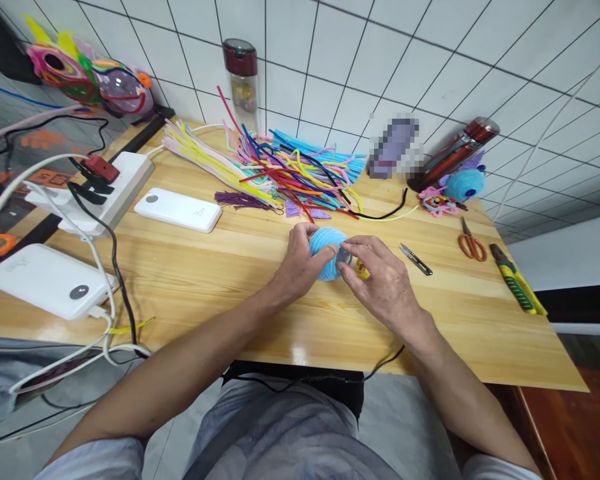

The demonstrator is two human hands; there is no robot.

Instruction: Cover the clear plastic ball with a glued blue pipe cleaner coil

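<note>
A light blue ball [329,236], its surface ridged like wound pipe cleaner, sits between both hands above the wooden table. My left hand [297,263] is closed around its left side, thumb across the front. At the ball's right end, the thumb and fingers of my right hand [385,280] pinch a greyish-blue spot; its exact kind is hard to make out. A small yellow piece [363,269] shows partly behind the right fingers. Beyond the ball lies a heap of colourful pipe cleaners [300,170]. Thread snips [417,260] rest right of my right hand.
Orange-handled scissors [471,245] and green-yellow pliers [517,280] lie at the right. White power banks [177,209], a power strip [105,193] and cables occupy the left. A bottle [243,87], a red flask [455,153] and a blue craft figure [463,185] stand along the wall.
</note>
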